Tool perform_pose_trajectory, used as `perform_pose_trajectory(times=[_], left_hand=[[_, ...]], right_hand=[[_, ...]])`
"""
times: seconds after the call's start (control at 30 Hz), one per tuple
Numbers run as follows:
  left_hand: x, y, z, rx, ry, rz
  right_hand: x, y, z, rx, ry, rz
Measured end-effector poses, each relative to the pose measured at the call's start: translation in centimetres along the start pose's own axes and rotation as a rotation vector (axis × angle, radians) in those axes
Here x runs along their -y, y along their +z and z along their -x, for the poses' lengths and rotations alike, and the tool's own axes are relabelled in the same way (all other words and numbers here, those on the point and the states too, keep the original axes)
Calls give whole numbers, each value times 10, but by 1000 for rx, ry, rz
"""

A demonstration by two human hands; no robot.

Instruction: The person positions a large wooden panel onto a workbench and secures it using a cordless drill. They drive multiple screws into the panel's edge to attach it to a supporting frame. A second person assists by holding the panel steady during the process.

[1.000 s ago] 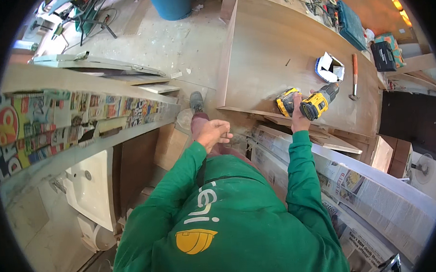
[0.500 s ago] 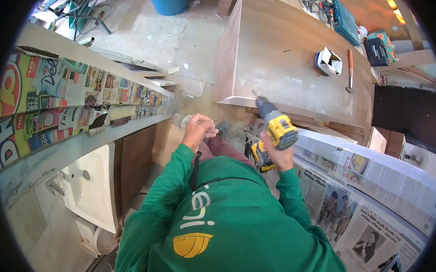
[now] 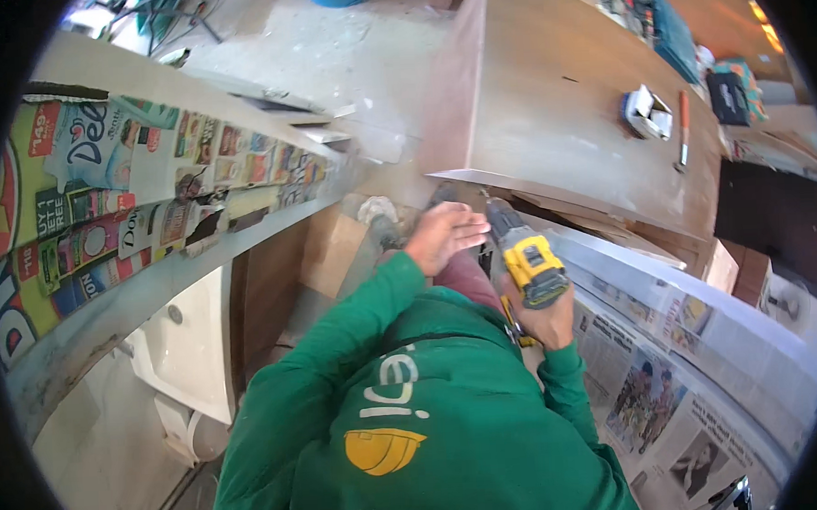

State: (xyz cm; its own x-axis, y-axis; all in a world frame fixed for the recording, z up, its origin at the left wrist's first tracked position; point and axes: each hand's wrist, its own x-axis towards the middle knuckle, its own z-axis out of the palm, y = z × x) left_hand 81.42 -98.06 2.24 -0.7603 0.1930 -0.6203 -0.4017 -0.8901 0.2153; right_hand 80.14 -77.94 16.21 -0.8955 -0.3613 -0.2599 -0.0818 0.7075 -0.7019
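At frame centre my right hand (image 3: 546,317) gripped the yellow cordless drill (image 3: 525,257), nose aimed under the wooden bench (image 3: 567,130) edge; my left hand (image 3: 441,235), fingers loosely curled, steadied near its tip

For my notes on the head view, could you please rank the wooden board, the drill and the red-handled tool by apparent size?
1. Wooden board, by far the largest.
2. Drill, though nearer the camera.
3. Red-handled tool, smallest and farther off.

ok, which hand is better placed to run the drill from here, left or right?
Right. The right hand already grips the yellow drill by its handle, nose pointing up and away. The left hand is bare beside the nose, better placed to steady.
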Motion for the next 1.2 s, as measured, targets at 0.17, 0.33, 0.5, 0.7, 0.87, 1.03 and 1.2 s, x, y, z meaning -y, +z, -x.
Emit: perform_pose_trajectory(times=[0.17, 0.33, 0.5, 0.7, 0.87, 1.03, 1.2], left_hand=[[21, 3, -37, -22, 20, 144], [6, 28, -44, -44, 43, 241], [2, 37, -61, -57, 17, 241], [3, 38, -72, -1, -18, 253], [2, 41, -81, -140, -35, 163], [-14, 47, -86, -208, -57, 214], [-20, 55, -92, -159, 25, 347]], right_hand=[[23, -20, -12, 78, 90, 97], [14, -37, -33, 128, 86, 67], [12, -47, -53, 139, 24, 68], [20, -55, -66, 195, 103, 59], [22, -52, -75, 207, 59, 124], [28, -56, -98, 249, 18, 162], [32, -51, -118, 245, 147, 114]])
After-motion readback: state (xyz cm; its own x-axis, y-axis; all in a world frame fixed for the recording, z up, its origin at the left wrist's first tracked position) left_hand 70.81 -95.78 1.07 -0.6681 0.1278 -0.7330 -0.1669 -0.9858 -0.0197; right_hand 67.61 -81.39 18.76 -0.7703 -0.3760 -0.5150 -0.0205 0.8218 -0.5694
